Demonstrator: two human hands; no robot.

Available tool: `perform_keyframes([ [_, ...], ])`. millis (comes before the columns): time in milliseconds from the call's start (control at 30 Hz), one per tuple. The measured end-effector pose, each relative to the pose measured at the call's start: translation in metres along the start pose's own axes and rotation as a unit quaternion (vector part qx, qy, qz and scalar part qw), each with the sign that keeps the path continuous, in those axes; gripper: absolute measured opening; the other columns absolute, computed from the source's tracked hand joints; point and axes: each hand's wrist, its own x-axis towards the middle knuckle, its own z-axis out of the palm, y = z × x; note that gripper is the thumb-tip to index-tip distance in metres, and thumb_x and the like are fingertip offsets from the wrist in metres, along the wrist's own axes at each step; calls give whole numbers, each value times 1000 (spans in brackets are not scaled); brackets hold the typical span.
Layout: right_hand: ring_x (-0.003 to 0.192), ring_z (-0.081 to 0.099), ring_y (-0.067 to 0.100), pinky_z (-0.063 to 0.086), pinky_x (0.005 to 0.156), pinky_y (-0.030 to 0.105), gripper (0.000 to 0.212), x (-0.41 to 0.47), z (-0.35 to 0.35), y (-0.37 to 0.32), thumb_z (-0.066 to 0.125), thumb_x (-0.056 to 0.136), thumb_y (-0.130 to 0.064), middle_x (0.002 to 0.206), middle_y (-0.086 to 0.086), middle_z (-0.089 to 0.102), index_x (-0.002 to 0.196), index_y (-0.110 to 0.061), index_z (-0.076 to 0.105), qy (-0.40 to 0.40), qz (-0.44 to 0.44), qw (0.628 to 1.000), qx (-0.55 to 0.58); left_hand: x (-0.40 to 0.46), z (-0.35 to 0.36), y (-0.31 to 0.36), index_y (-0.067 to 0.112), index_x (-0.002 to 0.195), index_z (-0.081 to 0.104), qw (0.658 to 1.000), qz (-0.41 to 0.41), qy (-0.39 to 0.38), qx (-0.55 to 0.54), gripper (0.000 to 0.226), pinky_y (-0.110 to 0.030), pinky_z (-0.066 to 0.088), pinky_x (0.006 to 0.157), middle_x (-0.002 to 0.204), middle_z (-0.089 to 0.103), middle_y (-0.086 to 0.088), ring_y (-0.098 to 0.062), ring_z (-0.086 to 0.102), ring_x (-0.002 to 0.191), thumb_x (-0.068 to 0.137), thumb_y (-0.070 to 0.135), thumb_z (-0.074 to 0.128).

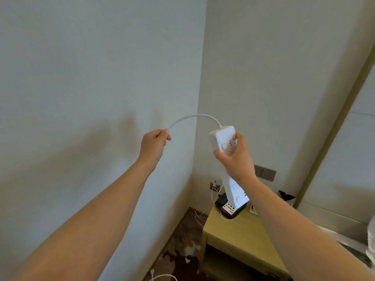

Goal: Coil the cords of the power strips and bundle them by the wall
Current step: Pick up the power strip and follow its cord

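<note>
Right hand (236,157) wraps around white power strip (227,151), held upright mid-air, center-right of frame, above the wooden nightstand surface (239,236) at lower right. Left hand (154,144) pinches the cord (194,117) w/ fingers curled; cord arcs from strip's top end over to it, center frame. Rest of cord past the left hand not visible. Step: looks like start of coiling, first loop not formed yet. Next prob needs left hand to bring cord toward strip and lay a loop, right keeping strip steady. More loose white cables (162,276) on carpet, bottom center. Phone (229,207) on surface.
</note>
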Motion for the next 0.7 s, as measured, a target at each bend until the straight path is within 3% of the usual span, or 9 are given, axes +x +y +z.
perform_keyframes([
  [100, 104, 55, 17, 49, 69, 35, 71, 58, 12, 11, 72, 77, -43, 121, -7, 51, 136, -28, 35, 26, -2, 999, 22, 67, 33, 49, 23, 58, 63, 997, 73, -3, -27, 28, -20, 23, 41, 44, 35, 12, -9, 30, 42, 83, 29, 53],
  [167, 103, 55, 16, 47, 71, 33, 70, 90, 23, 14, 73, 77, -41, 119, -7, 51, 135, -27, 36, 26, -4, 999, 38, 103, 44, 69, 25, 58, 65, 995, 102, -2, -17, 28, -18, 25, 40, 42, 36, 13, -6, 32, 41, 81, 33, 53],
  [267, 103, 56, 16, 47, 75, 33, 70, 139, 47, 21, 74, 76, -40, 119, -8, 52, 135, -29, 37, 11, -18, 999, 49, 142, 41, 40, 23, 60, 64, 996, 88, 15, 15, 29, -23, 24, 44, 40, 37, 11, -6, 33, 39, 86, 29, 52],
  [367, 105, 54, 15, 47, 78, 35, 75, 178, 89, 39, 73, 74, -44, 124, -8, 52, 137, -30, 35, -46, -43, 998, 29, 156, 26, -41, 21, 61, 64, 998, 10, 42, 45, 31, -24, 22, 45, 45, 39, 8, -9, 32, 40, 89, 23, 52],
  [500, 98, 56, 16, 48, 76, 36, 72, 206, 165, 75, 73, 69, -43, 115, -8, 55, 131, -33, 38, -180, -83, 980, 9, 145, 7, -141, 22, 63, 66, 988, -98, 69, 100, 32, -22, 23, 42, 50, 41, 3, -10, 30, 38, 90, 24, 49],
  [700, 99, 52, 18, 39, 74, 30, 74, 214, 268, 166, 77, 76, -32, 116, -3, 52, 138, -21, 38, -383, -154, 910, -36, 101, 14, -253, 17, 68, 64, 938, -278, 76, 192, 33, -25, 26, 46, 52, 41, -3, -12, 34, 41, 95, 22, 47],
])
